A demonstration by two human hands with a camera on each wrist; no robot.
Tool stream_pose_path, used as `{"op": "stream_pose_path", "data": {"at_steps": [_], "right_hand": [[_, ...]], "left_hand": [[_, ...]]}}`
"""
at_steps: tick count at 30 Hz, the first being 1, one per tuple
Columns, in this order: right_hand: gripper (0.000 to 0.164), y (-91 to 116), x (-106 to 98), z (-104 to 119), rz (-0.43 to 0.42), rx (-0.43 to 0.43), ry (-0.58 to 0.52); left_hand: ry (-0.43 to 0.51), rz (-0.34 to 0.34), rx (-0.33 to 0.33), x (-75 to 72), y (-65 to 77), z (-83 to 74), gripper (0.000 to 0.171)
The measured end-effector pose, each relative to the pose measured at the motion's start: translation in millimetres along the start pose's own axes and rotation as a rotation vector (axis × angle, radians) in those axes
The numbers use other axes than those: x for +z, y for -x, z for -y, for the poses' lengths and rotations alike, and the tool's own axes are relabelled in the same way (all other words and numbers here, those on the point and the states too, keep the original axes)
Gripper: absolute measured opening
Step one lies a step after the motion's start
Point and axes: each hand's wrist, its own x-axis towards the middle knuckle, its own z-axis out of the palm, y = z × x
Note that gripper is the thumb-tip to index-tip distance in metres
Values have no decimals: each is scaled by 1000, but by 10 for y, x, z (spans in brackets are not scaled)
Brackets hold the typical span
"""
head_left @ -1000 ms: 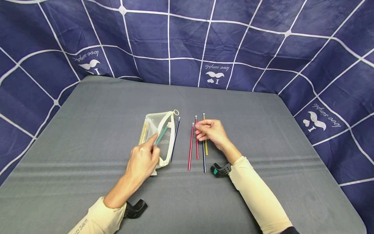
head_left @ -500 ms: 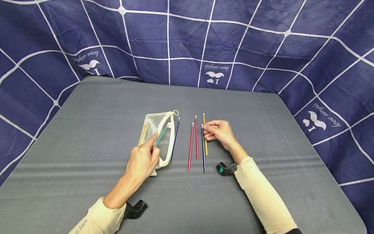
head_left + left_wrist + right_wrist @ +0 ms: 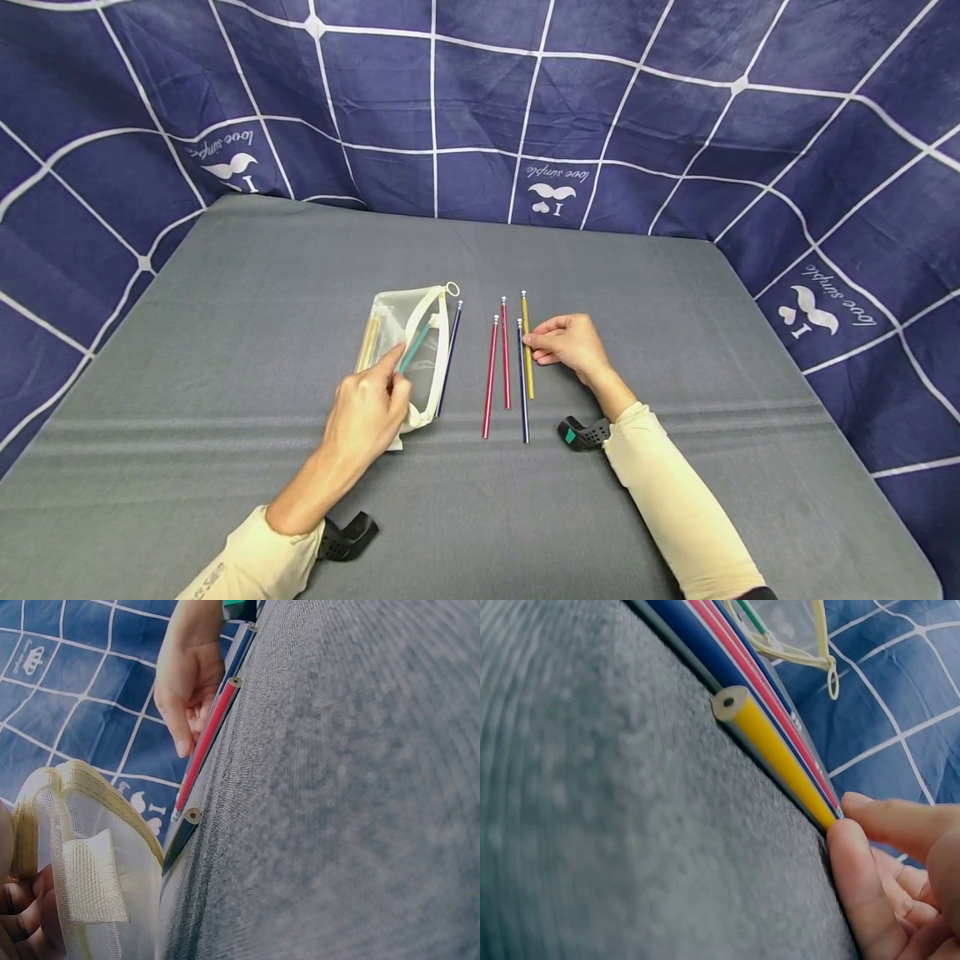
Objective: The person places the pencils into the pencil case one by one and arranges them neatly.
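In the head view, my left hand [image 3: 369, 410] holds a translucent mesh pencil pouch [image 3: 431, 379] at its unzipped opening, index finger extended. A teal pencil [image 3: 416, 346] lies in the opening; yellowish pencils [image 3: 369, 340] show through the pouch's left side. My right hand [image 3: 572, 343] has thumb and index finger at the upper part of a yellow pencil [image 3: 529, 371], pinching it. In the right wrist view the yellow pencil [image 3: 772, 754] lies on the cloth, its far end at the fingertips. Left of it lie a blue pencil [image 3: 523, 392] and two red pencils [image 3: 490, 383] [image 3: 506, 367].
Another dark blue pencil [image 3: 450, 358] lies along the pouch's right edge. A zipper ring [image 3: 452, 289] sits at the pouch's far corner. Grey cloth [image 3: 637, 333] covers the table. A blue checked curtain [image 3: 480, 100] hangs behind and at the sides.
My right hand has moved right from the red pencils, past the blue pencil, then slightly nearer to me at the yellow pencil. The blue pencil's upper end is now uncovered. My left hand stays put.
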Motion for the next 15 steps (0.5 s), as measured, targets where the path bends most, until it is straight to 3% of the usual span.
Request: {"op": "stream_pose_path", "data": {"at_steps": [7,15], "right_hand": [[28,-3,30,11,-65,15,106],[26,24,47,41,-73,32,117]], "left_hand": [[-1,0,1,4,-1,2,41],[4,-15,25,2,-3,3,41]]}}
